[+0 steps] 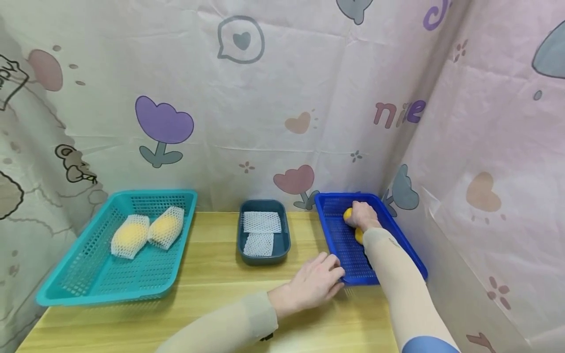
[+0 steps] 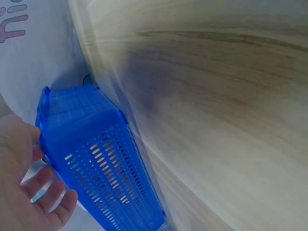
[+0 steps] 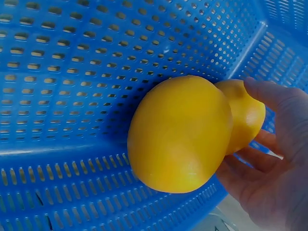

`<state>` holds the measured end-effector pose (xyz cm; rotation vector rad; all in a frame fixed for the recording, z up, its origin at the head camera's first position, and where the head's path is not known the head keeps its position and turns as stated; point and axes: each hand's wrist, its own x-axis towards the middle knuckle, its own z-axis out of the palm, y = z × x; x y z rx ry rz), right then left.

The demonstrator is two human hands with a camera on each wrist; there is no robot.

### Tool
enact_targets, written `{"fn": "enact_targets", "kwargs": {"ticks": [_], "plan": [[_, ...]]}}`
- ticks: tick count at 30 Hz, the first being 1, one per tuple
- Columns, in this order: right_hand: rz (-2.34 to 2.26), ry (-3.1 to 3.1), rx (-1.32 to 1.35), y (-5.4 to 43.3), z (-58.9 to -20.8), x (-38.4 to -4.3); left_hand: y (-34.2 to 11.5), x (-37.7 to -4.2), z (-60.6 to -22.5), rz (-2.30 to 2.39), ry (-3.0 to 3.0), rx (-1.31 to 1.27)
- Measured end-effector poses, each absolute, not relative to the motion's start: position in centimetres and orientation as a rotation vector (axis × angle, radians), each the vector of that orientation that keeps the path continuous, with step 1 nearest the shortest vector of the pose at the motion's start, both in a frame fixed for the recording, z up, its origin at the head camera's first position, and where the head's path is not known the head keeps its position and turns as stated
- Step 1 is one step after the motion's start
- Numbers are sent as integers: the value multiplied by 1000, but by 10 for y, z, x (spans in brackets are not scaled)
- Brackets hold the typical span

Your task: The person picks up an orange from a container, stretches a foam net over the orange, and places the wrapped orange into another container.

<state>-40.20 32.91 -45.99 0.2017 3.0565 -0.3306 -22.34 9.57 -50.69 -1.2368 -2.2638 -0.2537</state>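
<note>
Inside the blue basket (image 1: 348, 255) at the right, my right hand (image 1: 364, 214) grips a yellow mango (image 3: 246, 114) between thumb and fingers. A second mango (image 3: 180, 137) lies against it, nearer the wrist camera. My left hand (image 1: 315, 280) is at the basket's near left corner, its fingertips right at the rim and loosely bent. In the left wrist view those fingers (image 2: 41, 185) overlap the outer edge of the basket.
A dark tray (image 1: 264, 261) with white foam net sleeves (image 1: 262, 222) stands in the middle. At the left, a teal basket (image 1: 106, 294) holds two yellow fruits in foam nets (image 1: 131, 236). A printed curtain (image 1: 247, 122) hangs behind and right of the wooden table (image 1: 212, 274).
</note>
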Motion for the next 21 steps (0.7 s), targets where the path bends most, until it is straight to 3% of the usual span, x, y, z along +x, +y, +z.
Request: {"fn": "enact_targets", "kwargs": {"ticks": [12, 21], "plan": [[-177, 3045, 122, 340, -481, -439, 101, -222, -506, -212, -2243, -1185], [-197, 3001, 148, 337, -482, -439, 101, -222, -507, -235, -2234, -1188]]}}
